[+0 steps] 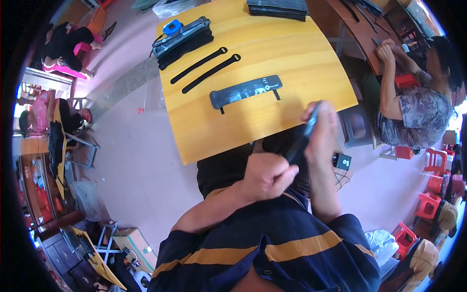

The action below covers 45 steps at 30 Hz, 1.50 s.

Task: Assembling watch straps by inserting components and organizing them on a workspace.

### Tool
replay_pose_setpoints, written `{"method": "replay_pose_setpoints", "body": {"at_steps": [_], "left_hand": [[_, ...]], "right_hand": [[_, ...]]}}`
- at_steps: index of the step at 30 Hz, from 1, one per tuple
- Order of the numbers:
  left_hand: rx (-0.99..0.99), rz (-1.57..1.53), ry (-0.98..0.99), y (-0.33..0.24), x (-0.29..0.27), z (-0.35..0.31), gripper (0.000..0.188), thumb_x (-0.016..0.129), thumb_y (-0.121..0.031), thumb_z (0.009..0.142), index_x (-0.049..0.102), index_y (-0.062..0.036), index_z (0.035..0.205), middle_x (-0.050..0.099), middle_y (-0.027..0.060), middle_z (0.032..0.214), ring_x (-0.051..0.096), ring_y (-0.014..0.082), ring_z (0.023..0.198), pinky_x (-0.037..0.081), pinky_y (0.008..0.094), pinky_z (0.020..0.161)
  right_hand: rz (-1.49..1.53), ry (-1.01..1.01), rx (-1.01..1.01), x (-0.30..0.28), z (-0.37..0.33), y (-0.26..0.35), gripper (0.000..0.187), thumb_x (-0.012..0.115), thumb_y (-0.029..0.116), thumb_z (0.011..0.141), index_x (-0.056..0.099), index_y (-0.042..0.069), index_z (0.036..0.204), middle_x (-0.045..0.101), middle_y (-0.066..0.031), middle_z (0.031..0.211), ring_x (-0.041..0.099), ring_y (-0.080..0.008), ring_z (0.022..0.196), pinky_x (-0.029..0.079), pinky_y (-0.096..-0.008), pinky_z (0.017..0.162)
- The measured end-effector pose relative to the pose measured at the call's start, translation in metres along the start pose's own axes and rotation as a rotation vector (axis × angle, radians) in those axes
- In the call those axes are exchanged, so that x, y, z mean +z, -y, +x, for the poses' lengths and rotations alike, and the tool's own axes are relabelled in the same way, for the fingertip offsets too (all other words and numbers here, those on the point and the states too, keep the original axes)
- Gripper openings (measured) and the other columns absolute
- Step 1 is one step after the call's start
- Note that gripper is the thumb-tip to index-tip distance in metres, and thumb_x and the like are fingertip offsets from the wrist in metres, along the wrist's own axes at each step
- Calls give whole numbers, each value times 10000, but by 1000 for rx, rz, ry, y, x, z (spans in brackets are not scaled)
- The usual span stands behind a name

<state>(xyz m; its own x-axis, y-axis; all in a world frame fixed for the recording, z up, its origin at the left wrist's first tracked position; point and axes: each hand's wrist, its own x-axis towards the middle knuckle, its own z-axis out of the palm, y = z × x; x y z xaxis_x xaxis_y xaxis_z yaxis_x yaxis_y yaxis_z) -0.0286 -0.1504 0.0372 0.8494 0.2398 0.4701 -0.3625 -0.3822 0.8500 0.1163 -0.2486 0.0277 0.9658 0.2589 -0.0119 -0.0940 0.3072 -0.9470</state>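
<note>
Over the near right edge of the yellow table, my right hand (323, 131) is closed around a long dark, shiny strip-like piece (302, 142), perhaps a folded pouch; motion blurs it. The strip's lower end meets my left hand (268, 176), whose fingers are curled into a fist around it or against it. Ahead of my hands lies a flat dark grey pouch (247, 92) with two short black tabs below its edge. Beyond it, two black straps (212, 73) with loop ends lie side by side at a slant.
At the table's (204, 138) far left is a pile of dark pouches (184, 41) with a small blue device (172, 27) on top. A stack of black flat pieces (278, 9) sits at the far edge. A co-worker (413, 107) sits at the right by a brown table (355, 29).
</note>
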Motion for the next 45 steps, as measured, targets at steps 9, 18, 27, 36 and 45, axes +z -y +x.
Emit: {"method": "replay_pose_setpoints", "body": {"at_steps": [9,18,27,36,45], "left_hand": [[-23,-390,267,-18,-63,-16,427,734,-46,873,436,-73,569,367,83,520,395,283,423,284,400,436],[-521,-209,-7,-13,-107,75,356,593,-234,1046,633,-30,756,548,-7,608,484,52,531,345,243,488],[-184,-296,140,35,-43,264,333,589,-319,1048,657,-37,883,529,-24,649,489,72,564,521,256,661],[-926,-22,242,190,-59,256,208,650,-206,934,650,-61,785,559,-1,609,497,103,480,404,279,436],[-875,639,363,204,-72,280,260,662,-281,830,696,-36,747,721,130,735,690,238,584,547,358,555]], "right_hand": [[600,-485,138,-223,126,-31,344,425,390,1129,555,115,969,575,25,831,543,-107,670,475,-287,584],[162,-341,98,-157,65,-40,260,546,332,1087,602,90,1011,614,-34,864,568,-129,673,478,-268,581],[28,-60,213,-122,35,-24,273,567,355,1089,608,96,1015,625,-9,805,583,-98,669,486,-247,603],[-40,-80,250,-129,27,-19,281,543,360,1099,597,92,1036,618,-23,816,585,-104,716,484,-257,663],[-83,-20,202,-115,31,-18,268,525,321,1113,622,100,996,619,36,815,558,-45,733,459,-233,681]]}}
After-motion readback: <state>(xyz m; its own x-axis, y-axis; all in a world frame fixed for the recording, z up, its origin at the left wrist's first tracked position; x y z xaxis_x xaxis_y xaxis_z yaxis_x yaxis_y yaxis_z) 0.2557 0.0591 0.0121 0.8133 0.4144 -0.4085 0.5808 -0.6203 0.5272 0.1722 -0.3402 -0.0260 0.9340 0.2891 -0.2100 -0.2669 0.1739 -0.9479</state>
